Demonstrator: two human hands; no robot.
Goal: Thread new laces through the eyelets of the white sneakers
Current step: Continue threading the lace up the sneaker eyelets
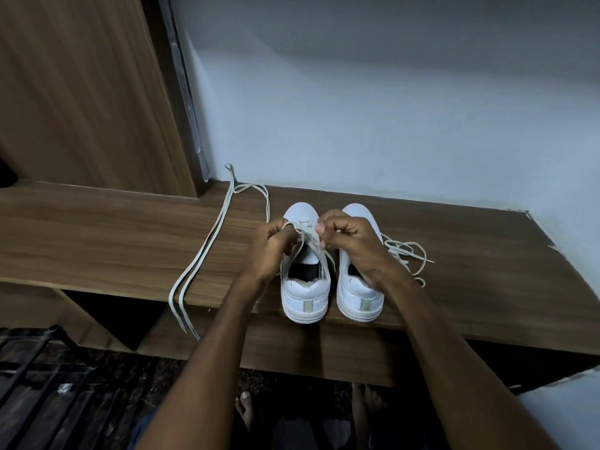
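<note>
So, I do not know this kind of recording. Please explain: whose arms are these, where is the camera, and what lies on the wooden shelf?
There is no machine: a person wears one camera on the head, looking down at the bare hands. On the brown wooden shelf stand two white sneakers, heels toward the person. The left hand and right hand each pinch the pale lace over the left sneaker. A loose long pale lace lies to the left, hanging over the edge. Another tangled lace lies right of the shoes.
</note>
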